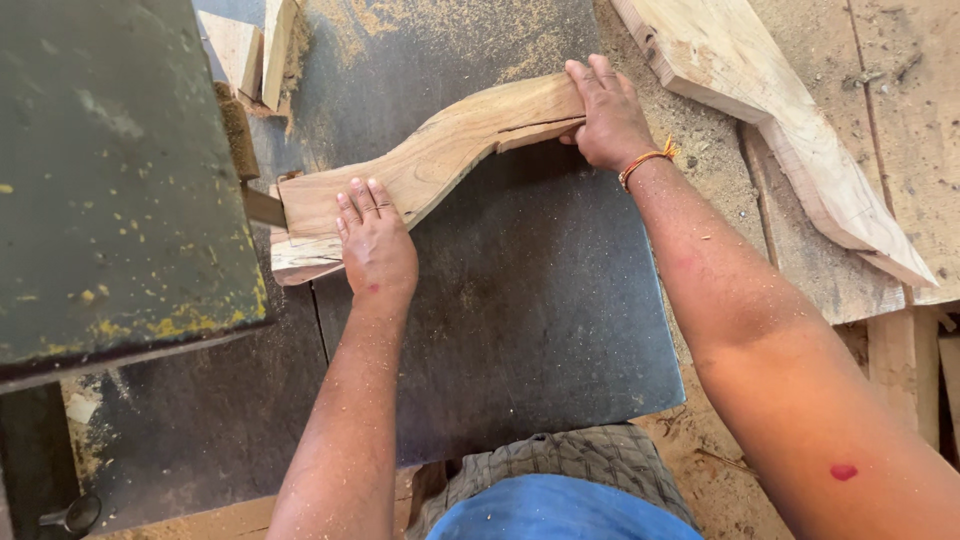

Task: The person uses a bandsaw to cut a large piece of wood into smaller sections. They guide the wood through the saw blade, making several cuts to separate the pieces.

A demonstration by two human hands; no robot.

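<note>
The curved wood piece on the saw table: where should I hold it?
Hold the curved wood piece at its far, narrower end, from the right, where the right hand wraps it. Press its wide end flat from above, as the left hand does, behind the blade.

Left hand (375, 240) flat on the curved wood piece (440, 160) near the saw table's (520, 320) left edge, right hand (608, 115) gripping its far end by the right edge, sawdust everywhere.

Bare forearms, orange thread wristband (648, 157), blue shirt (560, 510)
</note>
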